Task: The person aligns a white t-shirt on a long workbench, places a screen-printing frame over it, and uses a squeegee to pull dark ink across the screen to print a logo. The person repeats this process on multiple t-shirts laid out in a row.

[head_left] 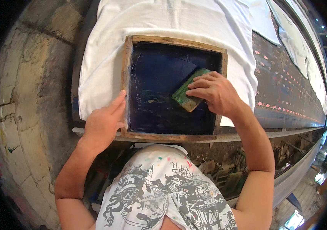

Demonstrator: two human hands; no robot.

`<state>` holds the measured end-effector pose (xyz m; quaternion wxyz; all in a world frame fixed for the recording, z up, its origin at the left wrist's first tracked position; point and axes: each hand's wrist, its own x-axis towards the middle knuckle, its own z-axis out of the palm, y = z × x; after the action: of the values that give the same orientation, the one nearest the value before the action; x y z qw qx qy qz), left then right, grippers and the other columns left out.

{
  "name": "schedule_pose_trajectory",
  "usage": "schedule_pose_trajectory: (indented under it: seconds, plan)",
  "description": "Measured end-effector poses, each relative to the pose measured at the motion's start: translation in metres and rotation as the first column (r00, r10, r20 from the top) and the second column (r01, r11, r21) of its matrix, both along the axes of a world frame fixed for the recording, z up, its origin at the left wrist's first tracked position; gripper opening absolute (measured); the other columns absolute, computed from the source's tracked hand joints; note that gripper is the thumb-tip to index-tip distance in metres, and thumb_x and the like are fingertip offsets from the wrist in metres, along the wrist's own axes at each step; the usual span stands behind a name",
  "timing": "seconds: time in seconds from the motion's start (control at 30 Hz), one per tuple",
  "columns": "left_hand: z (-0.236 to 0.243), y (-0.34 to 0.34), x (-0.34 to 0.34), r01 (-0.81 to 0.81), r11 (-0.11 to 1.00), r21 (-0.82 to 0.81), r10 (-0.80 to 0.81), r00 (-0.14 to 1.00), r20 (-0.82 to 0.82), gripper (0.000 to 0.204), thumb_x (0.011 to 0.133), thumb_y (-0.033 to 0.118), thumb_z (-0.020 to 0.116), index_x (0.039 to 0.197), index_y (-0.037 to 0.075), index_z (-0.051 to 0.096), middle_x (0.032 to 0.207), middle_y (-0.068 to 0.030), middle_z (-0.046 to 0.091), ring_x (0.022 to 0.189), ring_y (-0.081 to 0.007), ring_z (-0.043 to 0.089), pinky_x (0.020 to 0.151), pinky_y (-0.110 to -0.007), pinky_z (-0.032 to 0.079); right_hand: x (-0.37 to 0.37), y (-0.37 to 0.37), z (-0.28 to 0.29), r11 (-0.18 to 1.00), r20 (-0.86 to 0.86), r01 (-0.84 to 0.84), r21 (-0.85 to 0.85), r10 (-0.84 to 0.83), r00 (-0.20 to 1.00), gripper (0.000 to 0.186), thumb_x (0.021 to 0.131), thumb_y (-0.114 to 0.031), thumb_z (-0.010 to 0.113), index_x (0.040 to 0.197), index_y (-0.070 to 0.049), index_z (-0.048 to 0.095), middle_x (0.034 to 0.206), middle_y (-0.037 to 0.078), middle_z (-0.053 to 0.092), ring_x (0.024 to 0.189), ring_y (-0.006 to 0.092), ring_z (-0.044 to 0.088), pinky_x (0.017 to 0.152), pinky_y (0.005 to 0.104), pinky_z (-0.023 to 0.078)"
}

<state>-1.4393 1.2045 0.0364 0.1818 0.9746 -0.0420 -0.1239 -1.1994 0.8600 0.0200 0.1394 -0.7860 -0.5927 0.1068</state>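
A wooden-framed printing screen (172, 136) lies on a white cloth (103, 73), its mesh coated with dark blue ink. My right hand (217, 94) grips a green-stained block-shaped squeegee (190, 91), which sits tilted on the right part of the mesh. Its lower edge against the mesh is partly hidden. At the screen's left rail, my left hand (104, 122) rests with its index finger stretched out and its thumb apart, the fingertips touching the wood.
The long dark table (286, 86) runs off to the right, spotted with pink and red marks. More white cloths (291, 40) lie along its far side. A worn concrete surface (29, 115) is to the left. Wooden scraps (224, 178) lie under the table's near edge (293, 132).
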Motion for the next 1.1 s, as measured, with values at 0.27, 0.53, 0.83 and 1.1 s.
schedule_pose_trajectory:
  seconds: [0.27,0.53,0.83,1.1]
  plan:
    - [0.001,-0.001,0.0,0.003,0.999,-0.042,-0.001,0.999,0.04,0.075,0.083,0.009,0.094,0.151,-0.002,0.065,0.176,-0.0105,0.054,0.116,-0.0406,0.076,0.097,-0.051,0.061,-0.112,-0.014,-0.014,0.939,0.089,0.293,0.18,-0.312,0.946,0.044,0.09,-0.01,0.071,0.133,-0.007,0.081,0.131,0.012,0.08,0.122,0.0324,0.078,0.107,0.0475,0.057]
    - [-0.01,0.008,-0.005,0.058,0.997,-0.058,-0.054,0.995,0.08,0.077,0.086,0.011,0.092,0.155,-0.005,0.063,0.181,-0.0131,0.048,0.113,-0.0435,0.077,0.095,-0.052,0.063,-0.113,-0.008,0.014,0.949,-0.033,0.3,0.101,-0.298,0.954,0.044,0.084,0.0,0.075,0.126,-0.008,0.084,0.118,0.012,0.083,0.112,0.0316,0.08,0.096,0.0467,0.06]
    - [-0.008,0.005,-0.003,0.082,0.99,0.117,-0.086,0.996,0.029,0.07,0.091,0.016,0.089,0.152,-0.006,0.064,0.18,-0.0129,0.049,0.099,-0.0371,0.08,0.085,-0.049,0.063,-0.002,0.104,0.011,0.945,-0.015,0.299,0.13,-0.299,0.954,0.045,0.092,0.004,0.071,0.132,-0.011,0.084,0.123,0.016,0.082,0.112,0.0418,0.078,0.097,0.0539,0.062]
    - [-0.006,0.005,-0.005,0.086,0.989,0.123,-0.087,0.996,0.0,0.071,0.091,0.017,0.089,0.154,-0.005,0.064,0.18,-0.0126,0.049,0.095,-0.0362,0.08,0.085,-0.05,0.063,-0.082,0.093,-0.023,0.956,0.146,0.254,0.148,-0.275,0.95,0.061,0.087,0.005,0.071,0.145,-0.012,0.078,0.138,0.017,0.078,0.127,0.0375,0.072,0.111,0.0507,0.054]
